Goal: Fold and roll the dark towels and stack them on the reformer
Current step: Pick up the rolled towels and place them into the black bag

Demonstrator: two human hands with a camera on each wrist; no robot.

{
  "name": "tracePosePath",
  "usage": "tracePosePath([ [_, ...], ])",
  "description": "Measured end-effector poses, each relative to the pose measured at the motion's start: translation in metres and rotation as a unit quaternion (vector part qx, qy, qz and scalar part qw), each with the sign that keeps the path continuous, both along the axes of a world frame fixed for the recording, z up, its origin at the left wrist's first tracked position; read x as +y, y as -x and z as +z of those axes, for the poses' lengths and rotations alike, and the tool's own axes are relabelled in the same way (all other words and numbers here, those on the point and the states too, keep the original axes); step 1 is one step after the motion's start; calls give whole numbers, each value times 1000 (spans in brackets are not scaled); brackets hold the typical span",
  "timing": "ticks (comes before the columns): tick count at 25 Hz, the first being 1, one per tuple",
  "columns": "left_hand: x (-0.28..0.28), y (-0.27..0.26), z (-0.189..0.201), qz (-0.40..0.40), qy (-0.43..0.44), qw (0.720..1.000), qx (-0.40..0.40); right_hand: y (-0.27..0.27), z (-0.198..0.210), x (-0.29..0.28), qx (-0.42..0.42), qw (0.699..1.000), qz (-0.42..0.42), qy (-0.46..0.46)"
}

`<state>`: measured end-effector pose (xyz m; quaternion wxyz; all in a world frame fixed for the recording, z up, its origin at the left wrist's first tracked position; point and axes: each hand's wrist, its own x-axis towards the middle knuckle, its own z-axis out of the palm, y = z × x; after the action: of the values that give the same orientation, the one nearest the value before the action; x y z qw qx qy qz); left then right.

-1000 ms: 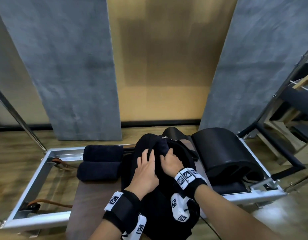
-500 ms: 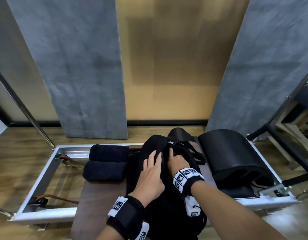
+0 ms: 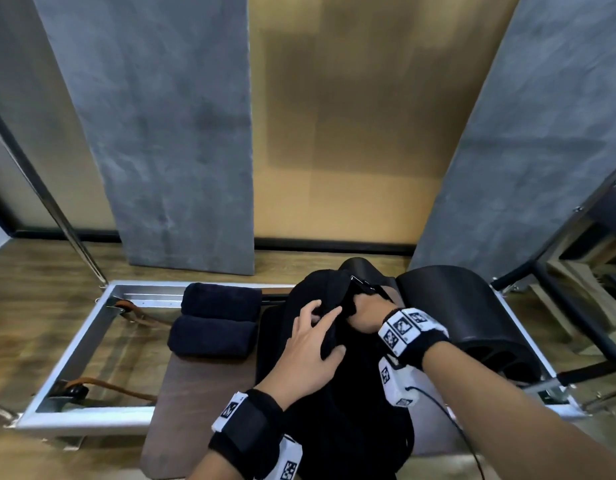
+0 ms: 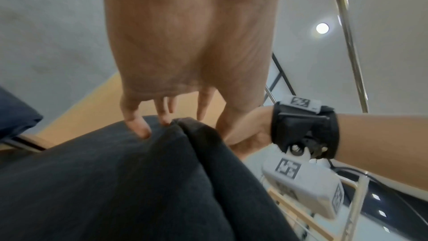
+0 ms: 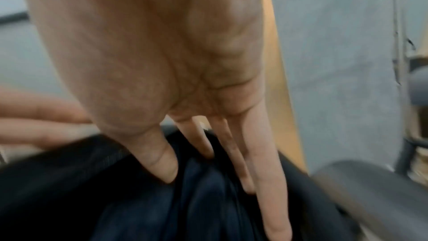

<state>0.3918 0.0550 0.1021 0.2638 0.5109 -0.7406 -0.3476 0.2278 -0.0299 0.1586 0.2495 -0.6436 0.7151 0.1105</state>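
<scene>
Grey panels and a tan wall stand behind the reformer [image 3: 74,344], whose metal frame sits on the wood floor. On its brown carriage [image 3: 202,386] two rolled towels [image 3: 214,322] lie side by side, touching. Just to their right is a black backpack [image 3: 351,410]. My left hand [image 3: 310,351] rests on the backpack's top with fingers [image 4: 136,124] spread and lightly bent, pressing the fabric. My right hand [image 3: 367,311] has fingers [image 5: 162,162] dug into dark cloth at the backpack's opening, gripping it.
</scene>
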Motion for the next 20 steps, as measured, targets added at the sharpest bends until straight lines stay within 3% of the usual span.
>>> tracePosePath([
  [2, 0, -10, -4, 65, 22, 991, 115, -1, 43, -9, -23, 999, 6, 23],
  [5, -3, -44, -19, 227, 1, 941, 250, -40, 75, -25, -135, 989, 0, 53],
  [8, -3, -89, -49, 366, -98, 865, 330, -109, 52, -37, -201, 978, 38, 47],
  [11, 4, -123, -81, 463, -183, 796, 344, -170, -5, -37, -169, 981, 90, -25],
  [15, 8, -147, -111, 471, -265, 746, 390, -219, -75, -23, -36, 979, 199, -32],
  [18, 3, -155, -115, 456, -295, 717, 436, -232, -106, -7, 15, 979, 205, -11],
  [20, 0, -160, -114, 442, -316, 711, 446, -239, -114, 2, 4, 980, 197, -37],
])
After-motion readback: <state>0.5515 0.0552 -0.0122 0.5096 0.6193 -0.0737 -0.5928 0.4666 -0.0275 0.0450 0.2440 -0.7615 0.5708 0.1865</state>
